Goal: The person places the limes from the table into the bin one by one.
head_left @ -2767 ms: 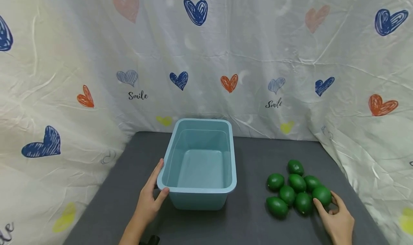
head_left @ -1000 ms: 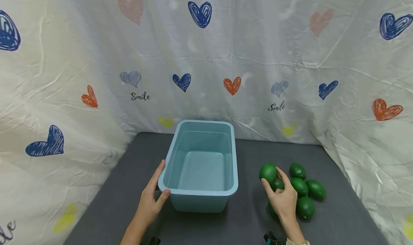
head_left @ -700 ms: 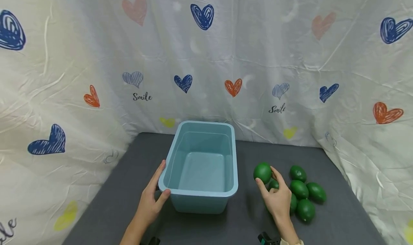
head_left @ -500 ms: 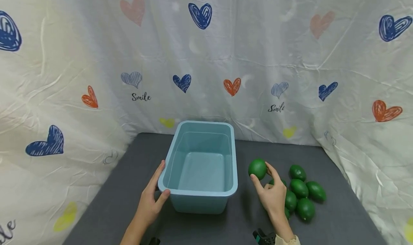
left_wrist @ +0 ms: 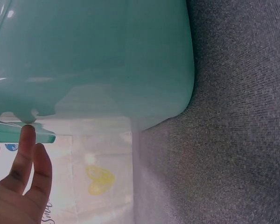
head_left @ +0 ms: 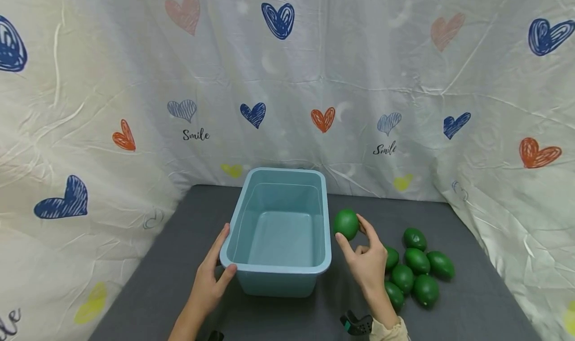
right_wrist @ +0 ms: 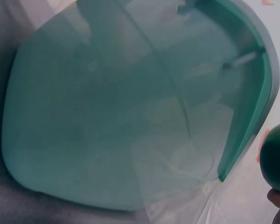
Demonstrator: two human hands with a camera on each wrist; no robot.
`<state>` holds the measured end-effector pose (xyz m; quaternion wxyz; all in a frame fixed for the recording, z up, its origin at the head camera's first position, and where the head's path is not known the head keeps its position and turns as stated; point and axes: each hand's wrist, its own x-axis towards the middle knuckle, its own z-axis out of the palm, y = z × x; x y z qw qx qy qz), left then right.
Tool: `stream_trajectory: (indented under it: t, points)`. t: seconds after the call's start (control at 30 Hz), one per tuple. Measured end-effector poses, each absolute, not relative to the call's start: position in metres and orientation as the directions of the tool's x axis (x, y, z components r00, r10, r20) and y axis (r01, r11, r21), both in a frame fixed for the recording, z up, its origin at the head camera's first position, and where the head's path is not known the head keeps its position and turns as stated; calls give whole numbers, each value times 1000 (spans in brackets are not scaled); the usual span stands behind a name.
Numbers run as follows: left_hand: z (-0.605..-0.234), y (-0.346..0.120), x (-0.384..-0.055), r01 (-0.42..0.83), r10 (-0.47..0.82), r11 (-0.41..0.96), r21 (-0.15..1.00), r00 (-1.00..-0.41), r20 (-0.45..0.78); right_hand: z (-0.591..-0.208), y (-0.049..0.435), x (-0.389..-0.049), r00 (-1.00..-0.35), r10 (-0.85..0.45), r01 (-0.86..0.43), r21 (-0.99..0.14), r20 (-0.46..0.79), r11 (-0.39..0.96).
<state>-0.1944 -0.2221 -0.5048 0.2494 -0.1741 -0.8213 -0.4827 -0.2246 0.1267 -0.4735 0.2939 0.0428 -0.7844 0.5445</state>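
- Head: looks from above on the near side, forward and down, far enough back to frame the whole plastic tub (head_left: 275, 269), left grip (head_left: 208, 281), right grip (head_left: 366, 266) and heart-print curtain (head_left: 292, 71).
- Left wrist: low and close at the tub's left wall, turned sideways, the surface (head_left: 161, 276) at picture right.
- Right wrist: close to the opposite wall, surface at picture left.
- Head and right wrist share the held green fruit (head_left: 346, 223).
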Motion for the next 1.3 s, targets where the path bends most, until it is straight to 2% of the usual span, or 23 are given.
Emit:
stream_trajectory:
  t: [0.5, 0.9, 1.3]
  points:
    - [-504, -219, -192, 508, 41, 475, 718, -828, 559, -463, 111, -223, -815, 165, -477, -806, 555, 351]
    - [-505, -222, -191, 511, 35, 477, 715, -824, 565, -456, 96, -227, -865, 58, -444, -814, 498, 374]
    - [-504, -221, -194, 501, 35, 481, 720, -831, 555, -451, 97, -235, -871, 10, -446, -798, 491, 406]
